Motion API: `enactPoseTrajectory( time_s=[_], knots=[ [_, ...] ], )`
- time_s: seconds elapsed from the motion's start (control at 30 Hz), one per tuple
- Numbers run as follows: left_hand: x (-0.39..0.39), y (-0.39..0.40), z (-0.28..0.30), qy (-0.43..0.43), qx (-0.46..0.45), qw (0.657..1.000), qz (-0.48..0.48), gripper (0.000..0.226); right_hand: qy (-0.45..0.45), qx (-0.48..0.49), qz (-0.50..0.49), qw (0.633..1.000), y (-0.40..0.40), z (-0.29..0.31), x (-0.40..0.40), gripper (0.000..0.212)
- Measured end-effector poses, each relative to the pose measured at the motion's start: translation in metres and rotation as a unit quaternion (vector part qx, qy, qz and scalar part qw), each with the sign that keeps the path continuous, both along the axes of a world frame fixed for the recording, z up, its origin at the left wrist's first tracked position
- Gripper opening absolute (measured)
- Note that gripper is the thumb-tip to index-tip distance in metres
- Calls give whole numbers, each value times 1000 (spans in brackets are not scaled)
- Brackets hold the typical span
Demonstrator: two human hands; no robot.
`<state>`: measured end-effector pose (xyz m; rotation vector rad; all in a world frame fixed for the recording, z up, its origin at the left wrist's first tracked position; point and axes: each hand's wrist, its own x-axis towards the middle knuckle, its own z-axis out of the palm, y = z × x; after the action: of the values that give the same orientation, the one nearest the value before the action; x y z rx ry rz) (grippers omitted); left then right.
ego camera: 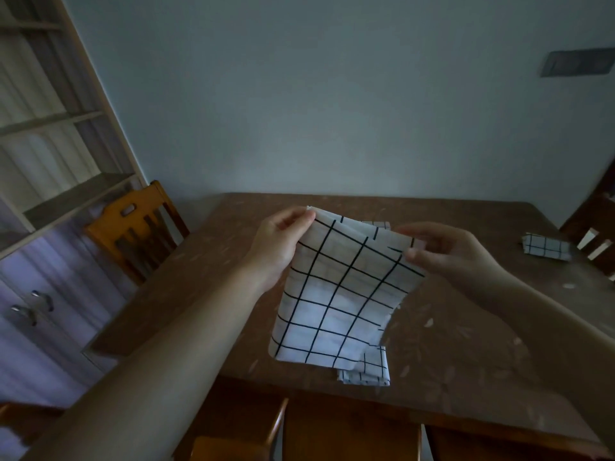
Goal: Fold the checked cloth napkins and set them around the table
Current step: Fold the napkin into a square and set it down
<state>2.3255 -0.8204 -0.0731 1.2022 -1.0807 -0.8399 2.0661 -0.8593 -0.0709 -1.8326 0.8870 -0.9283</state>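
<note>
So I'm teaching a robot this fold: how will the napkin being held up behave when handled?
Probably floppy: the held napkin sags and curves below where the left hand and right hand pinch its top corners. Likely light, since fingertip pinches carry it. It seems to keep folds, judging by the folded napkin lying flat on the table.

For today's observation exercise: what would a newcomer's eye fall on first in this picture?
First, the white black-checked napkin held up over the middle of the brown table, the left hand pinching its top left corner and the right hand its top right. Then a folded napkin lying near the table's right edge, and another at the near edge.
</note>
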Motion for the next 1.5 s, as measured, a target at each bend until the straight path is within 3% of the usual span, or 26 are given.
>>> enactPoseTrajectory(
  time_s=[0.07,0.23,0.37,0.47,0.63,0.83,1.1,1.5],
  knots=[
    [1,0,-2,-7,5,1000,22,15,31,-19,1,999,2,3,4,34],
    [1,0,-2,-31,5,998,52,10,137,-114,-68,982,0,-1,7,11],
    [0,1,-1,-43,4,997,60,8,163,-124,-35,978,3,0,6,19],
    [0,2,-1,-66,-1,996,58,10,185,-146,-58,970,1,-1,6,5],
    [3,3,-4,-88,-4,995,43,13,204,-168,-33,964,1,2,4,29],
    [0,3,-6,-74,-12,996,39,13,131,-122,-33,983,-2,4,0,44],
    [-8,8,-1,-77,-19,997,-11,13,43,-82,-82,992,1,10,-3,14],
    [-6,13,-2,-29,7,999,-32,18,26,-69,-81,994,3,16,-16,4]
  ],
)
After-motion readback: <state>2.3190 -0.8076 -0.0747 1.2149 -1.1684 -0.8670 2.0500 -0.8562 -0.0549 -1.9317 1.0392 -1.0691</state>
